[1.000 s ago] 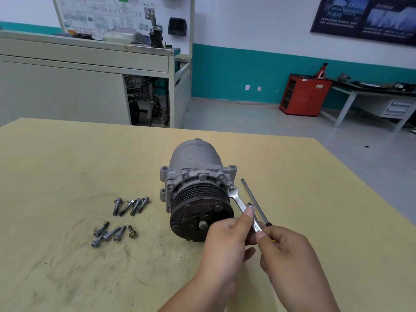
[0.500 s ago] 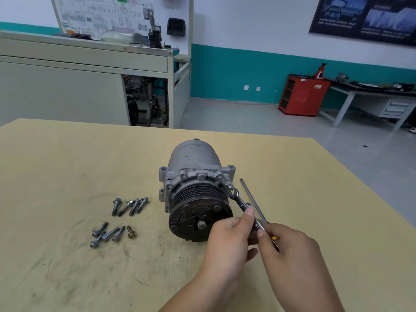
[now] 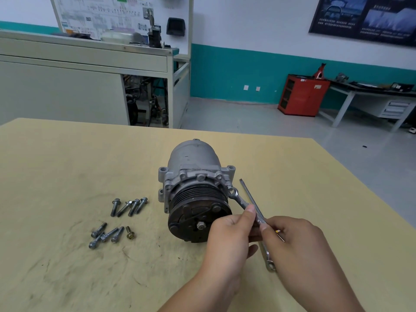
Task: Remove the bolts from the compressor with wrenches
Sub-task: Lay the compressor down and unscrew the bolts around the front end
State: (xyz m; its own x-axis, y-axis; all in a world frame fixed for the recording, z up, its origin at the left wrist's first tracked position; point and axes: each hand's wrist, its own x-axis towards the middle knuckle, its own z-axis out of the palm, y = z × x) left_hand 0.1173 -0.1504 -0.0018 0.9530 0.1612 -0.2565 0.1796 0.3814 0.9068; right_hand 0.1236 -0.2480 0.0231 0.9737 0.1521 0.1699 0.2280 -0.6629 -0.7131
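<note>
Steel wrench, stiff and likely slick, ringed on a bolt of the compressor; left hand and right hand both pinch its shank. A grip nearer the tail should give better leverage.

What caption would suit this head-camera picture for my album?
Left hand and right hand hold a wrench fitted on a compressor bolt; loose bolts lie on the table beside it.

The scuffed yellow table carries the compressor, loose bolts to its left and a screwdriver to its right.
</note>
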